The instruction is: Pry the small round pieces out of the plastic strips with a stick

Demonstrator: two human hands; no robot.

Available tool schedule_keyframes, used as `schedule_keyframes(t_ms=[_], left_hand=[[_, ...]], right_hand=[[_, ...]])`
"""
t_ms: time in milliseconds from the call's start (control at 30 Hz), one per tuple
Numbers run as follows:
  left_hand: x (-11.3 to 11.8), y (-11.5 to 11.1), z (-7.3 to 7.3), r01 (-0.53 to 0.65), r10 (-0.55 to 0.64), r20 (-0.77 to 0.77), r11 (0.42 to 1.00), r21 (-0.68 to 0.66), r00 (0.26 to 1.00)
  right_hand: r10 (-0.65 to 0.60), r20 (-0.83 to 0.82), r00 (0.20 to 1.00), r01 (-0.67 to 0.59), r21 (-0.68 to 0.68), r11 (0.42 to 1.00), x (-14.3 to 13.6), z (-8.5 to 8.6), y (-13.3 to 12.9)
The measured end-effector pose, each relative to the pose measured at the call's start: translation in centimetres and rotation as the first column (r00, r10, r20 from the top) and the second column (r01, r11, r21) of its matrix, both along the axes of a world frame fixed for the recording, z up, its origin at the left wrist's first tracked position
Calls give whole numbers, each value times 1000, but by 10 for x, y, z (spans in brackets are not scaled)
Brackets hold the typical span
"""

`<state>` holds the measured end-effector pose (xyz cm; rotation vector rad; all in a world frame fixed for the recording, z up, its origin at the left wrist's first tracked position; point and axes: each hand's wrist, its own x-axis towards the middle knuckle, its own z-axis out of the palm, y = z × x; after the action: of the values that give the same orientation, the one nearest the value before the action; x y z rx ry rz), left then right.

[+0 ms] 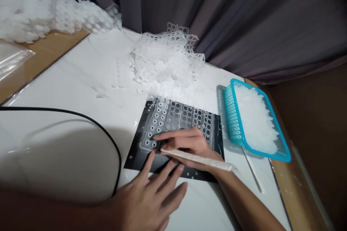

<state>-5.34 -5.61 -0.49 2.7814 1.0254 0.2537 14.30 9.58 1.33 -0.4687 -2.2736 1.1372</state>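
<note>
I see the right hand [191, 144] gripping a slim white stick [197, 158] by translucent strips [157, 120] (such neat round holes), the left hand [143, 198] splayed.

White marbly table [76, 68] is holding a black rectangular mat [135, 149], a blue plastic basket [280, 156] and a messy heap of holey white sheets [165, 57].

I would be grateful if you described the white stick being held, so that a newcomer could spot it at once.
On the white table lies a black mat. Over its near part, the right hand holds the white stick, its outer end near the wrist. It is thicker than the white rod near the blue basket, and only it is held.
</note>
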Motion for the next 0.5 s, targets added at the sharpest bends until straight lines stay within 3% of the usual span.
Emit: schedule_keyframes(t_ms=[133, 500], left_hand=[[2, -2, -1, -20, 20, 25, 1000, -6, 999], [1, -2, 0, -22, 23, 10, 999, -28, 1000]], right_hand=[[42, 33, 999, -45, 86, 995, -4, -2, 0], [43, 35, 998, -46, 109, 993, -11, 2, 1]])
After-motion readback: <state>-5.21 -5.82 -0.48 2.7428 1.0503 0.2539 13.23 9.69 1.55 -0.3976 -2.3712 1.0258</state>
